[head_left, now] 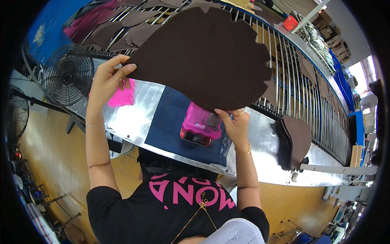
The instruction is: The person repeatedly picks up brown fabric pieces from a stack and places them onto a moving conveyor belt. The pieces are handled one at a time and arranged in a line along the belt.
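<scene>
A large dark brown panel (207,57), leather-like, is held up in front of me, its right rim cut with several notches. My left hand (106,79) pinches its narrow left end between thumb and fingers. At the lower right edge my right hand (236,124) grips the same panel, thumb on the near side. Partly covered by the panel, a bright pink tray-like case (200,122) with a dark item in it sits on a blue sheet (162,126). A crumpled pink piece (123,96) lies on the metal table below my left hand.
The shiny metal table (134,122) runs across before me. Behind it stretches a rack of metal bars (290,77) carrying brown pieces (111,34). A stack of brown panels (296,138) hangs over the table at right. A black wire fan (68,76) stands at left.
</scene>
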`<state>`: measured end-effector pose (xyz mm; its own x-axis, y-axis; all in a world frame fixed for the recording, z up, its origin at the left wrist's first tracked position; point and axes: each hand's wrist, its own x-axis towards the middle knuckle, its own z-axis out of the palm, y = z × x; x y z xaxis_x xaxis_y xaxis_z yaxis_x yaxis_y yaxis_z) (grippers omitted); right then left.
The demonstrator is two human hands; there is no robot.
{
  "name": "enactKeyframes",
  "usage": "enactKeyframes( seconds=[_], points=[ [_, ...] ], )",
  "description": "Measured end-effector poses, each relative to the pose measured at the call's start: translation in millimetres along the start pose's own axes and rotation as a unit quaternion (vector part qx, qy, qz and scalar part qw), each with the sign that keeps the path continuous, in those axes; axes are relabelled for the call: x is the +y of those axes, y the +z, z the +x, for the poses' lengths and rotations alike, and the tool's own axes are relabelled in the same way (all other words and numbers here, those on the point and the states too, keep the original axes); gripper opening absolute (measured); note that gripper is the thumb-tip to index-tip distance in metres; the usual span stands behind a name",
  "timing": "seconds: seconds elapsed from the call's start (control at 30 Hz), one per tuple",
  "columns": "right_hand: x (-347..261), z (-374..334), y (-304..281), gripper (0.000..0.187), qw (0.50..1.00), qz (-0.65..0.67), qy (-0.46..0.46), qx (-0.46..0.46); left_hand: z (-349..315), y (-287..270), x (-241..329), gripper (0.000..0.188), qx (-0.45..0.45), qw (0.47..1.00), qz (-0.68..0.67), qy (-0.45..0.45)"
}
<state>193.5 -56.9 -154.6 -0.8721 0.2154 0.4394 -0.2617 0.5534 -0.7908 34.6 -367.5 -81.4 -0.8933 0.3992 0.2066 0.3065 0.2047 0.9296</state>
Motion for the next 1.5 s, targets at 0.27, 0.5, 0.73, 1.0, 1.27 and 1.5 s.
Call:
enactKeyframes(
  seconds=[0.27,0.5,0.73,1.0,1.27,1.5],
  points=[
    [19,-38,-50,0.009,0.982,-0.183,-0.052,0.015,1,54,-7,0.005,-0.132,0.989,0.071,-0.001],
    [47,-124,-107,0.020,0.981,-0.049,0.171,0.074,20,125,9,0.008,-0.288,0.928,0.157,0.175],
    [-21,-167,-201,0.024,0.938,-0.172,0.300,0.013,27,200,30,0.012,-0.403,0.835,0.211,0.310],
    [-63,-143,-227,0.018,0.902,-0.225,0.245,0.276,82,276,103,0.006,-0.214,0.783,0.200,0.549],
    [21,-57,-183,0.019,0.921,0.069,0.235,0.302,153,279,151,0.021,0.082,0.736,0.232,0.631],
    [172,46,-80,0.031,0.792,0.473,0.198,0.332,144,174,115,0.037,0.042,0.843,0.193,0.501]
  ],
)
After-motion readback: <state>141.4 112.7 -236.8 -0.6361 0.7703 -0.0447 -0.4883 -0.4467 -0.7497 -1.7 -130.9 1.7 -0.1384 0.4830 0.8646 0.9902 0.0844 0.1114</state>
